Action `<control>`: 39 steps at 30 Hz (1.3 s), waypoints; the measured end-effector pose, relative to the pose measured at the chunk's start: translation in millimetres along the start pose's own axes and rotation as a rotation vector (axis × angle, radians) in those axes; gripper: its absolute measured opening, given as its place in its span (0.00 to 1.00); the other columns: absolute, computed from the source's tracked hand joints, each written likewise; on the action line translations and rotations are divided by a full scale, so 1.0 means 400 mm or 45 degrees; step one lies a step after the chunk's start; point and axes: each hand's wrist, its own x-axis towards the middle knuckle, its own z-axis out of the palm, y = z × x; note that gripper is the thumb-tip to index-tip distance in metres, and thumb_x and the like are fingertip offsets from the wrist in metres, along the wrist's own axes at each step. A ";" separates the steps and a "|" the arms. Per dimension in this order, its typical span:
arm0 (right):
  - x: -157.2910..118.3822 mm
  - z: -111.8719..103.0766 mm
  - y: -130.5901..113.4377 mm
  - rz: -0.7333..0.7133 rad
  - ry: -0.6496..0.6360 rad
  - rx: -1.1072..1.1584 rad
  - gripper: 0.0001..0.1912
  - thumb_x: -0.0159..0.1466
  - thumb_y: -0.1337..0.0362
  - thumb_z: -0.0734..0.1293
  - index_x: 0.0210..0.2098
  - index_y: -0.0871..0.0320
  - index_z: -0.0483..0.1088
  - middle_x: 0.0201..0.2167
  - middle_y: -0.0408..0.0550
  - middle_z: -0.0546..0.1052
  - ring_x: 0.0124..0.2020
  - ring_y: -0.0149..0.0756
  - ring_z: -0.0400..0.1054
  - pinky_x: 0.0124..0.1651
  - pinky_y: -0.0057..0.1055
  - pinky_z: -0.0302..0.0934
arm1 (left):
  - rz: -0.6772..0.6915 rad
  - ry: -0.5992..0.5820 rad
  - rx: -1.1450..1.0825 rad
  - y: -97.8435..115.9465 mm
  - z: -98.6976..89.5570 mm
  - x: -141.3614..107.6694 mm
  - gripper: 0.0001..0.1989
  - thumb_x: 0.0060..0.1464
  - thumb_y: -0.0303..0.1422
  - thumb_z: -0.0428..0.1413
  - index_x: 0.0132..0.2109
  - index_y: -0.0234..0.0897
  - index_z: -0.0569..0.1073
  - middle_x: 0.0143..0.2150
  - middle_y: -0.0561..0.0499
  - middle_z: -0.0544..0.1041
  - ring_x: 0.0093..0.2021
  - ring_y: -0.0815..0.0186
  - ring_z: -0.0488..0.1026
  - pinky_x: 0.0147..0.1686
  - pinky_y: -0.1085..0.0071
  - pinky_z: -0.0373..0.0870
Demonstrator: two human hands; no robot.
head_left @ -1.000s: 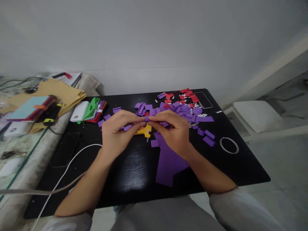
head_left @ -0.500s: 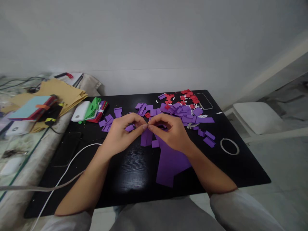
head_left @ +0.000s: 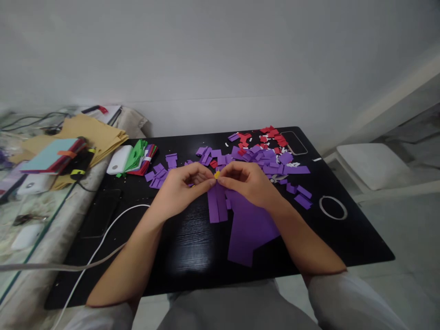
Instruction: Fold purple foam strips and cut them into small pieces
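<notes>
My left hand (head_left: 180,190) and my right hand (head_left: 249,185) meet over the middle of the table, thumbs and fingers pinched at the top of a folded purple paper strip (head_left: 217,206). The strip has a crease or seam down its length and points towards me. A small yellow piece (head_left: 217,174) shows between the fingertips; its exact shape is too small to make out. Under my right hand and wrist lies a large purple sheet (head_left: 245,233), partly covered. Behind the hands, many cut purple paper pieces (head_left: 263,158) are heaped.
Red paper scraps (head_left: 273,134) and white bits lie at the back of the black table (head_left: 185,270). A ring (head_left: 333,207) sits to the right. Leftwards are a green paper bundle (head_left: 134,155), a white box (head_left: 119,159), a dark phone (head_left: 101,213) and a white cable (head_left: 113,222).
The purple strip now shows longer below my fingertips, and the yellow piece between them is easier to see. Both hands keep their pinch. The whole view has shifted slightly.
</notes>
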 end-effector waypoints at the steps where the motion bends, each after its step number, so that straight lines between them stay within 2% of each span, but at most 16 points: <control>1: 0.001 0.005 0.003 -0.002 0.005 0.020 0.12 0.61 0.55 0.77 0.35 0.57 0.78 0.30 0.43 0.81 0.31 0.32 0.75 0.35 0.30 0.72 | 0.007 0.009 0.015 0.000 -0.004 -0.001 0.07 0.59 0.36 0.65 0.39 0.37 0.81 0.31 0.51 0.80 0.29 0.69 0.73 0.29 0.74 0.70; 7: 0.006 0.027 0.027 0.018 0.000 0.083 0.16 0.56 0.55 0.81 0.37 0.56 0.79 0.33 0.45 0.83 0.35 0.35 0.79 0.38 0.32 0.75 | -0.009 0.015 0.054 -0.012 -0.024 -0.012 0.07 0.61 0.36 0.64 0.38 0.38 0.80 0.31 0.52 0.80 0.30 0.69 0.74 0.31 0.74 0.70; 12: 0.006 0.035 0.034 0.019 0.055 0.073 0.14 0.57 0.56 0.81 0.37 0.56 0.79 0.34 0.46 0.84 0.35 0.36 0.80 0.37 0.32 0.76 | -0.003 -0.069 0.061 -0.032 -0.034 -0.016 0.09 0.63 0.39 0.62 0.40 0.38 0.80 0.32 0.52 0.80 0.30 0.68 0.73 0.30 0.73 0.68; 18: 0.002 0.041 0.044 0.006 0.086 0.061 0.12 0.60 0.56 0.79 0.39 0.55 0.80 0.36 0.46 0.84 0.37 0.37 0.80 0.41 0.34 0.76 | 0.038 -0.063 0.135 -0.035 -0.042 -0.017 0.09 0.64 0.39 0.62 0.39 0.39 0.81 0.31 0.53 0.80 0.30 0.68 0.74 0.29 0.73 0.67; 24: -0.002 0.040 0.043 -0.016 0.015 -0.068 0.08 0.65 0.57 0.75 0.37 0.56 0.80 0.33 0.45 0.81 0.34 0.33 0.75 0.37 0.31 0.71 | 0.045 -0.044 0.152 -0.031 -0.033 -0.020 0.07 0.63 0.37 0.63 0.38 0.39 0.81 0.30 0.53 0.80 0.30 0.69 0.74 0.29 0.74 0.67; 36: -0.003 0.031 0.036 -0.059 -0.004 -0.086 0.05 0.63 0.61 0.75 0.34 0.56 0.78 0.30 0.43 0.80 0.32 0.33 0.74 0.37 0.30 0.70 | 0.095 -0.049 0.101 -0.026 -0.050 -0.027 0.05 0.61 0.34 0.63 0.37 0.38 0.81 0.30 0.53 0.79 0.30 0.69 0.73 0.29 0.74 0.69; 39: -0.004 0.036 0.032 -0.083 0.016 -0.068 0.05 0.63 0.62 0.74 0.34 0.56 0.76 0.32 0.44 0.79 0.33 0.33 0.74 0.38 0.31 0.70 | 0.068 -0.094 0.128 -0.023 -0.052 -0.027 0.07 0.62 0.35 0.62 0.37 0.38 0.81 0.31 0.53 0.80 0.31 0.69 0.74 0.31 0.75 0.70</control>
